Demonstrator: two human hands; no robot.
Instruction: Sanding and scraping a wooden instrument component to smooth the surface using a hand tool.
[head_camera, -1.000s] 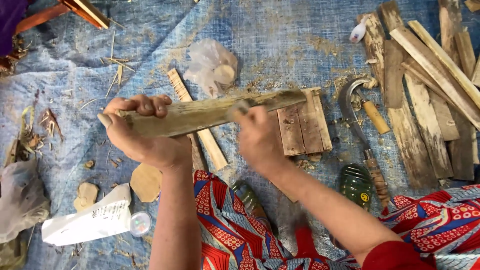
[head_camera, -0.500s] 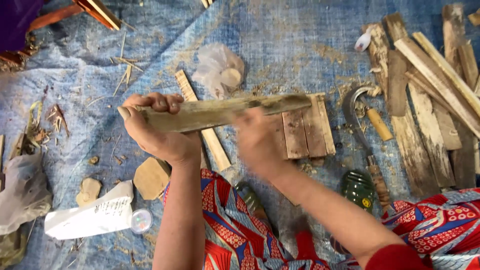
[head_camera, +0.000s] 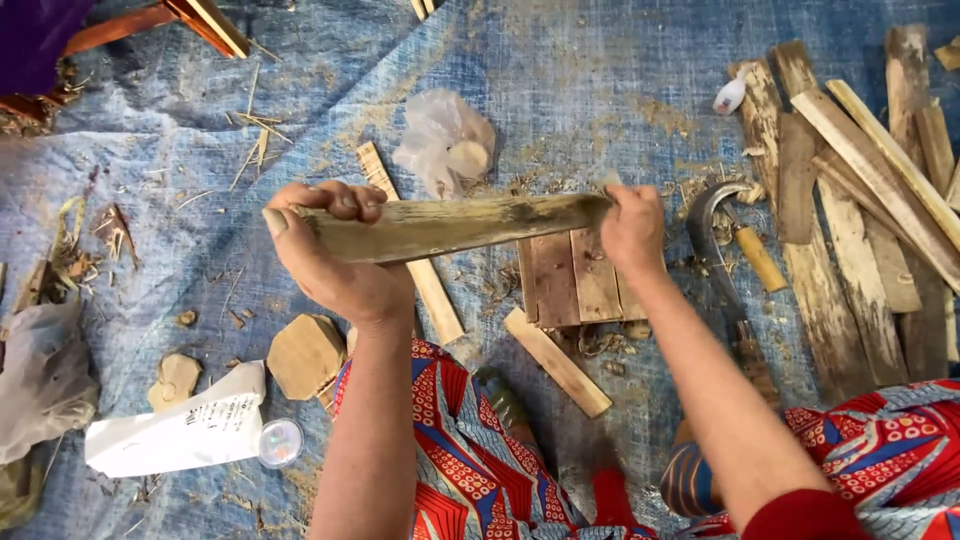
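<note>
hands grip tight: left hand (head_camera: 335, 265) wraps the wooden stick (head_camera: 450, 225) end, right hand (head_camera: 632, 230) closes on the other, so steady both ends over the tarp (head_camera: 560, 80).

Weathered grey-brown wooden stick (head_camera: 455, 226), long, flat, held near-horizontal above blue tarp (head_camera: 560, 80), gripped at both ends.
</note>
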